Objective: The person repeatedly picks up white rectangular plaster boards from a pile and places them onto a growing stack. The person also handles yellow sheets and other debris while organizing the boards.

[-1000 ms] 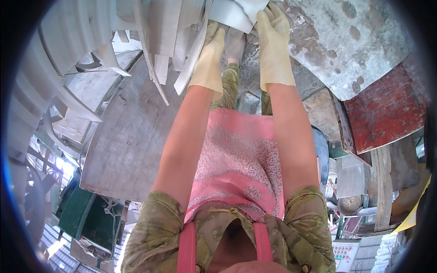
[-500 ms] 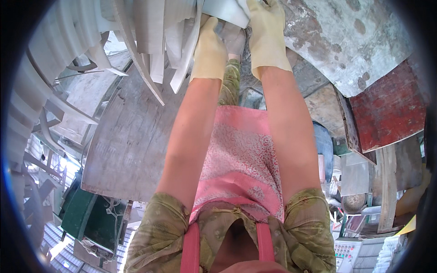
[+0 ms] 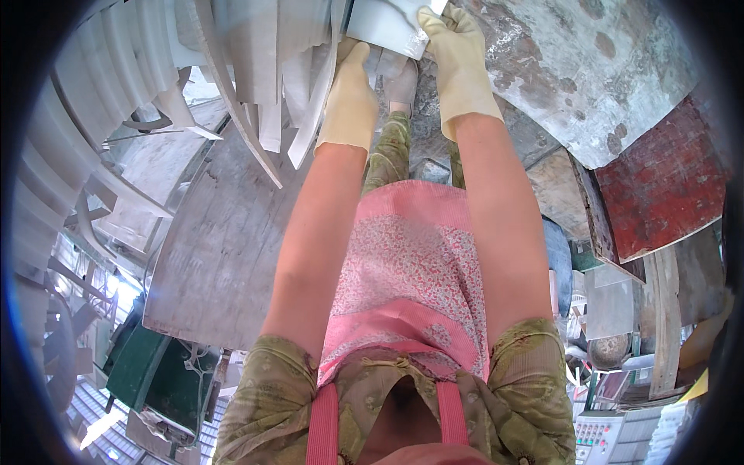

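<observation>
Pale curved strips (image 3: 112,70) at left, stained grey slab (image 3: 573,74) at right. White panel (image 3: 387,25) located at top centre of view. Right hand (image 3: 456,46): fingers gripping its right edge. Left hand (image 3: 353,81): just beside the panel's near left corner, finger state cannot be told. Judged step: handling the panel; next move calls for a sure two-sided grip. Near edge faces the pink apron (image 3: 395,256); long axis undetermined, far end cut off
</observation>
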### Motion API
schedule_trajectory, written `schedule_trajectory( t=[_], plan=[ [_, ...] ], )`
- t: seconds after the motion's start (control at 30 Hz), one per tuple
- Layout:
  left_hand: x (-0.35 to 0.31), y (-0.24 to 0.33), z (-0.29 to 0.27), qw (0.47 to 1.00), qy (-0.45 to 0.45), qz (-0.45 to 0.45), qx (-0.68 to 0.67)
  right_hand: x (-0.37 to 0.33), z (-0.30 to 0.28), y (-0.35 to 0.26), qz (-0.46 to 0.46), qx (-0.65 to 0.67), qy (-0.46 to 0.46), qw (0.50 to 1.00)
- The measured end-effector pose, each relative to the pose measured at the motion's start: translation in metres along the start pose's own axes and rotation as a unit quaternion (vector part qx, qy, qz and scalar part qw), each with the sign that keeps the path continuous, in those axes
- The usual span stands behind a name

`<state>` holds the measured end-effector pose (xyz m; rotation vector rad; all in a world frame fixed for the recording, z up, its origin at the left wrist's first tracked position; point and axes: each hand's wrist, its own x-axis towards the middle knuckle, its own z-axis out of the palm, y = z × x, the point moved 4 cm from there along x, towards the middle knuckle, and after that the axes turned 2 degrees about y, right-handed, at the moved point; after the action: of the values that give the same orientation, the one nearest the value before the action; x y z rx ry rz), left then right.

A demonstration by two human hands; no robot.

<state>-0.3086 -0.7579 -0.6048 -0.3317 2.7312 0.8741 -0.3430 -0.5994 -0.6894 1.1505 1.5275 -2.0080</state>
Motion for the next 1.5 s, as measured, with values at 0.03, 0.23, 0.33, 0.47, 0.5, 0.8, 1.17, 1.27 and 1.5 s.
schedule_trajectory(
  t=[0.03,0.23,0.33,0.47,0.5,0.8,1.17,1.27,1.5],
  plan=[
    [-0.003,-0.001,-0.004,1.0,0.003,-0.007,-0.008,-0.004,-0.001,-0.004,-0.029,-0.015,0.01,0.999],
    [-0.009,0.002,-0.025,1.0,-0.008,-0.009,0.011,-0.042,0.014,-0.035,-0.159,0.033,0.03,0.986],
    [-0.002,0.013,-0.014,0.999,-0.005,0.002,0.033,-0.054,0.026,-0.053,-0.227,-0.239,0.114,0.937],
    [-0.006,0.007,0.013,0.861,-0.006,-0.285,-0.422,-0.052,0.029,-0.054,-0.109,-0.113,0.055,0.986],
    [-0.007,0.006,0.017,0.82,0.003,-0.327,-0.469,-0.051,0.028,-0.053,-0.076,-0.08,0.042,0.993],
    [-0.001,-0.002,0.0,0.99,-0.104,-0.075,0.065,-0.03,0.019,-0.077,-0.247,-0.108,0.047,0.962],
    [-0.001,0.023,-0.011,0.951,-0.064,-0.215,-0.214,-0.026,0.021,-0.096,-0.192,-0.201,0.025,0.96],
    [-0.003,0.035,-0.019,0.897,-0.059,-0.293,-0.327,-0.057,0.02,-0.123,-0.192,-0.19,0.024,0.963],
    [-0.001,0.021,-0.02,0.89,-0.061,-0.304,-0.333,-0.092,0.074,-0.144,-0.548,-0.582,0.003,0.601]
  ],
)
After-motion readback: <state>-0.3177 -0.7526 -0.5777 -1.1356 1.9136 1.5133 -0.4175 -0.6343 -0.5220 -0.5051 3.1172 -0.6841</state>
